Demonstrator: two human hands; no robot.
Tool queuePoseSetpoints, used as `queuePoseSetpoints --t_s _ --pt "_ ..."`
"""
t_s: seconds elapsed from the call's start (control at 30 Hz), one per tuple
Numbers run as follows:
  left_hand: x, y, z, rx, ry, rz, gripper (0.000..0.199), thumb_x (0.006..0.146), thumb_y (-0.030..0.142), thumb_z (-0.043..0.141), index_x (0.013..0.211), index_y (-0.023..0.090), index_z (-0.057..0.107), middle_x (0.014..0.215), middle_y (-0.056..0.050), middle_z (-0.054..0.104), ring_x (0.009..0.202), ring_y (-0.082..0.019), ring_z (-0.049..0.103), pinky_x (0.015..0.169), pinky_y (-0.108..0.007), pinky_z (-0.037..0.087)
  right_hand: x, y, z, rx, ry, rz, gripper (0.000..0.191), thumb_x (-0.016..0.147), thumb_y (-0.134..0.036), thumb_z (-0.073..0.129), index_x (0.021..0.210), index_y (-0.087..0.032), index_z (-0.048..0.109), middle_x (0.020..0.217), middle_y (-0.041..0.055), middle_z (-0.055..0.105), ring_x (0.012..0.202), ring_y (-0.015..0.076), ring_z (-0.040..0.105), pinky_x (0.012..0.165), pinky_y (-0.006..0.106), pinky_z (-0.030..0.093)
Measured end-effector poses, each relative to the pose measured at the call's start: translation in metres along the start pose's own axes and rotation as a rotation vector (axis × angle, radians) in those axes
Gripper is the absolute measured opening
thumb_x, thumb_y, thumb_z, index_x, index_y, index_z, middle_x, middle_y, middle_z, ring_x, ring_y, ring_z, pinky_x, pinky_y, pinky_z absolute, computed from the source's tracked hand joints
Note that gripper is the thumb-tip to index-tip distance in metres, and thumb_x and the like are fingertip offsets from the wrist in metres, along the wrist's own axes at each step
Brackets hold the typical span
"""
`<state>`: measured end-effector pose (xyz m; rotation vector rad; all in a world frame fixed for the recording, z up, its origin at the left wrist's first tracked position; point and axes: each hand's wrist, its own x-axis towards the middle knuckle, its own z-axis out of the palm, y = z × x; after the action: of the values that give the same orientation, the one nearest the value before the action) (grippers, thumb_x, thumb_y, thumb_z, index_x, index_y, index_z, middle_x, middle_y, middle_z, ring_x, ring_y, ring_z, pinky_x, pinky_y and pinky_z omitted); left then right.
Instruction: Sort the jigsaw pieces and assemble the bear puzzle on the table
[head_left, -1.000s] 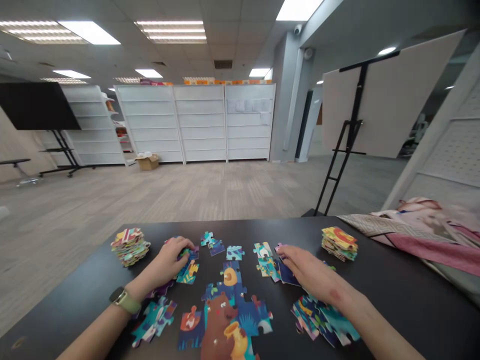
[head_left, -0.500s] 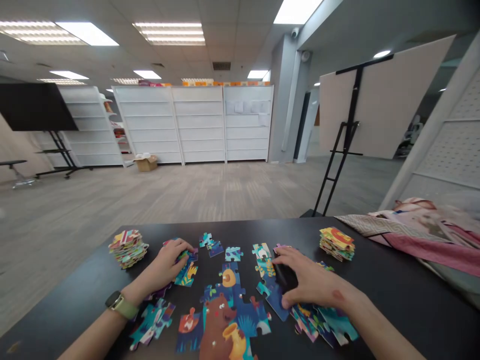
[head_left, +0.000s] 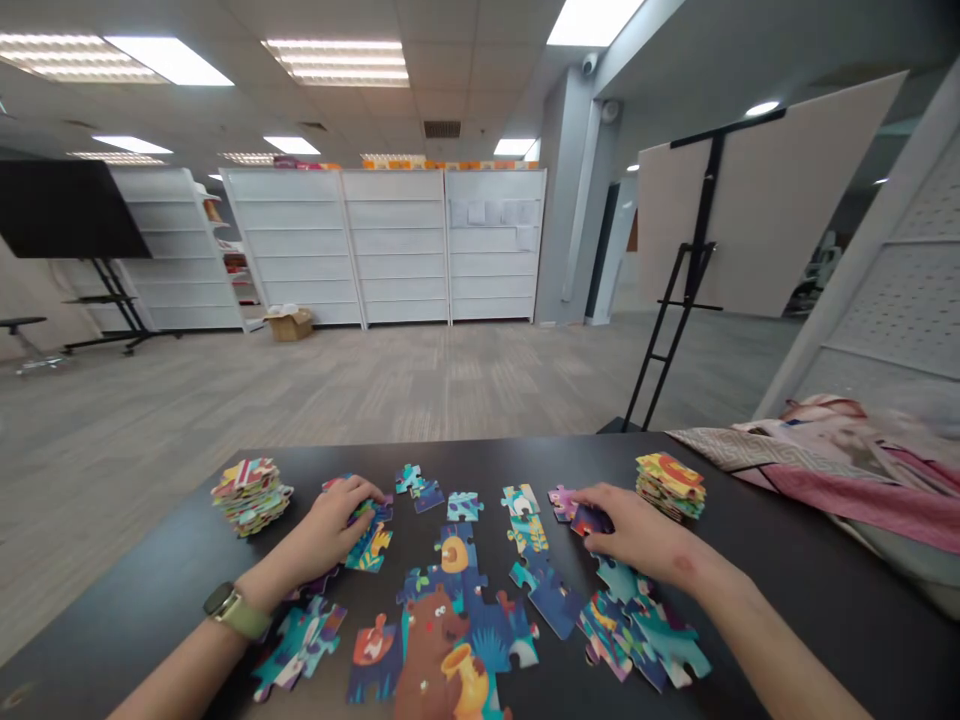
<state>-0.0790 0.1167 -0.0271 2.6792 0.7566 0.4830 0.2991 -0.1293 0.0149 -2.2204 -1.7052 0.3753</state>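
Pieces [head_left: 561, 503] at left hand [head_left: 341, 518] and right hand [head_left: 630, 528], bear puzzle [head_left: 431, 640] between.

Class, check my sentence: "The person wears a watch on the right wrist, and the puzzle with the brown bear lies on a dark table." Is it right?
Not quite: the watch is on the left wrist, as the head view shows. The puzzle with the brown bear does lie on a dark table.

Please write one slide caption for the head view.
Left hand and right hand at puzzle pieces on a dark table, a partly joined bear puzzle nearer the camera.
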Motion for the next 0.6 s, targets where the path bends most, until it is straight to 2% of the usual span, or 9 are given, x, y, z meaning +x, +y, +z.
queuePoseSetpoints --t_s 0.07,0.23,0.33,0.4,0.5,0.6 --pt "0.0000 -0.0005 0.0003 0.002 -0.005 0.000 0.025 0.100 0.033 0.043 0.111 0.024 0.063 0.113 -0.007 0.064 0.106 -0.027 0.059 0.097 -0.042 0.044 -0.0004 -0.0018 0.0000 0.014 0.010 -0.009 0.059 0.070 -0.018 0.065 0.129 -0.023 0.064 0.122 0.0082 0.070 0.113 0.0275 0.064 0.100 0.037 0.047" --pt "-0.0003 -0.0006 0.0001 0.007 -0.013 0.001 0.025 0.100 0.034 0.042 0.111 0.024 0.063 0.114 -0.007 0.063 0.106 -0.027 0.058 0.097 -0.042 0.043 0.0042 -0.0096 -0.0058 0.003 0.145 -0.038 0.047 0.078 -0.012 0.052 0.121 -0.022 0.067 0.109 0.0071 0.072 0.102 0.0236 0.068 0.092 0.034 0.048" --pt "-0.0002 0.0003 -0.0006 0.010 -0.012 0.002 0.025 0.100 0.033 0.043 0.111 0.024 0.064 0.113 -0.007 0.064 0.106 -0.027 0.058 0.097 -0.042 0.043 0.0067 -0.0099 -0.0071 0.022 0.240 -0.037 0.041 0.084 -0.016 0.048 0.120 -0.020 0.066 0.110 0.0081 0.073 0.102 0.0245 0.068 0.091 0.034 0.048" --pt "0.0000 0.0012 -0.0011 0.011 -0.012 0.002 0.025 0.099 0.033 0.043 0.110 0.024 0.064 0.113 -0.007 0.064 0.106 -0.027 0.059 0.097 -0.042 0.043 0.0073 -0.0087 -0.0068 0.051 0.278 -0.029 0.038 0.087 -0.020 0.045 0.120 -0.021 0.066 0.102 0.0067 0.074 0.095 0.0236 0.069 0.085 0.034 0.049" --pt "0.0004 0.0026 -0.0021 0.013 -0.015 -0.001 0.025 0.099 0.033 0.043 0.110 0.024 0.064 0.113 -0.007 0.064 0.105 -0.027 0.059 0.096 -0.041 0.044 0.0071 -0.0067 -0.0054 0.076 0.261 -0.025 0.036 0.089 -0.024 0.045 0.118 -0.022 0.066 0.091 0.0041 0.074 0.083 0.0226 0.069 0.077 0.033 0.048" --pt "0.0005 0.0034 -0.0025 0.016 -0.013 -0.006 0.025 0.098 0.033 0.043 0.110 0.025 0.064 0.113 -0.006 0.064 0.106 -0.027 0.060 0.096 -0.041 0.044 0.0069 -0.0061 -0.0041 0.112 0.235 -0.033 0.035 0.090 -0.025 0.044 0.116 -0.022 0.066 0.088 0.0036 0.074 0.081 0.0225 0.069 0.076 0.033 0.048"
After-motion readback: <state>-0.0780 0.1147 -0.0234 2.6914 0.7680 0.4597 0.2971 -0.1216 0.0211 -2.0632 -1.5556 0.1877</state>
